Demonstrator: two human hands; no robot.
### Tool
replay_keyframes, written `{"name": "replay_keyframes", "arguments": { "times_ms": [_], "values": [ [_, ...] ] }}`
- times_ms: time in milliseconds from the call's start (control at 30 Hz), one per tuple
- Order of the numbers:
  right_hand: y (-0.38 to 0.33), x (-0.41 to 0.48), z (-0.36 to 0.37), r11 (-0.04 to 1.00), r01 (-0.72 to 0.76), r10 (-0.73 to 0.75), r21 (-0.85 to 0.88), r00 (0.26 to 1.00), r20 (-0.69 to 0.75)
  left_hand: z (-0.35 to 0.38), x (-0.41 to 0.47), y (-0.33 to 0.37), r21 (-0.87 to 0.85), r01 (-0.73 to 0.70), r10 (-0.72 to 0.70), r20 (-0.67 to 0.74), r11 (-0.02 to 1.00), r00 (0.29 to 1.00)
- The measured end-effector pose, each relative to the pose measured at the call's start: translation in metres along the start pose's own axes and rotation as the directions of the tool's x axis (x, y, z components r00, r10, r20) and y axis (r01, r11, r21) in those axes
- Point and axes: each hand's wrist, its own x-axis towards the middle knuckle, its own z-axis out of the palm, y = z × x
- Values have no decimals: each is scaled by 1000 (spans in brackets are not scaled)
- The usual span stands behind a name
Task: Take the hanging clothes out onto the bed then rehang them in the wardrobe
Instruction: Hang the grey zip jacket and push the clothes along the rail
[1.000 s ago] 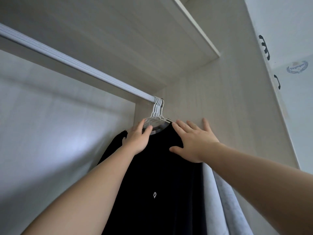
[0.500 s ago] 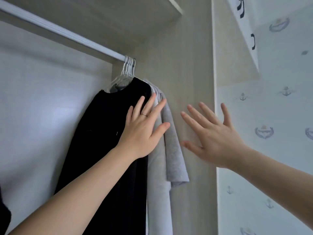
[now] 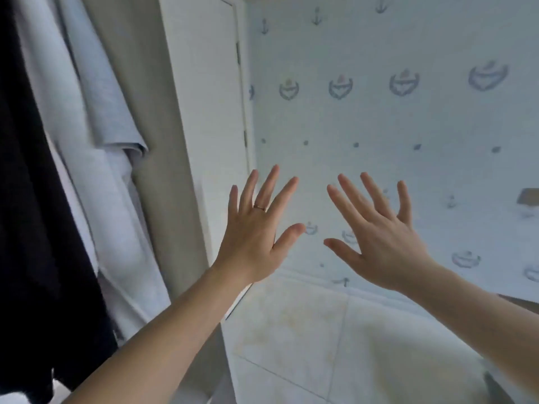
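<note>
Far left: long black fabric garment (image 3: 35, 228) hangs in the wardrobe, its top cut off by the frame edge. Just beside it, touching, two pale grey soft-knit garments (image 3: 96, 141) hang, one short sleeve hem folded over. Rail and hangers are out of view.

Next: beige wood-grain wardrobe side panel (image 3: 163, 126), then a white flat wardrobe door (image 3: 204, 112) standing open against the wall.

Centre: left hand (image 3: 256, 237) is raised with palm away, fingers straight and spread, and holds nothing. It wears a thin gold ring (image 3: 259, 207). It is well apart from the clothes.

Right of it: right hand (image 3: 385, 246) is in the same posture, fingers fanned, empty, near the left hand but not touching it. Both hands are in the air in front of white wallpaper printed with blue anchors and crests (image 3: 423, 121). Pale tiled floor (image 3: 306, 339) lies below.

Judgement: no garment is in hand and the clothes hang in the wardrobe, so this is a gap between steps. The bed is not visible, and I cannot tell whether taking out is pending or rehanging is done. If taking out is next, it calls for reaching left and up to the hanger hooks, gripping them and lifting them clear of the rail.
</note>
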Motion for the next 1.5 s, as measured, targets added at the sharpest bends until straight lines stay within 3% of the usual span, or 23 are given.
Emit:
{"name": "replay_keyframes", "arguments": {
  "times_ms": [200, 367, 633, 833, 1033, 1167, 1500],
  "values": [
    [69, -115, 45, 973, -230, 232, -35, 950, 208, 119, -17, 86, -151, -23, 56, 223, 988, 973],
    [116, -199, 77, 904, -416, 424, -100, 842, 332, 207, -23, 154, -302, -42, 160, 376, 952, 913],
    [201, -283, 121, 675, -689, 730, -262, 573, 374, 339, 6, 253, -551, -77, 393, 485, 831, 781],
    [265, -323, 140, 424, -814, 893, -397, 302, 334, 431, 55, 325, -666, -150, 588, 503, 731, 633],
    [312, -358, 159, 141, -874, 971, -466, 30, 237, 515, 96, 391, -744, -220, 734, 481, 631, 479],
    [333, -384, 164, -12, -892, 973, -451, -115, 202, 551, 116, 440, -773, -269, 798, 457, 575, 393],
    [438, -473, 170, -233, -863, 935, -449, -325, 140, 621, 154, 591, -803, -352, 875, 415, 482, 251]
  ]
}}
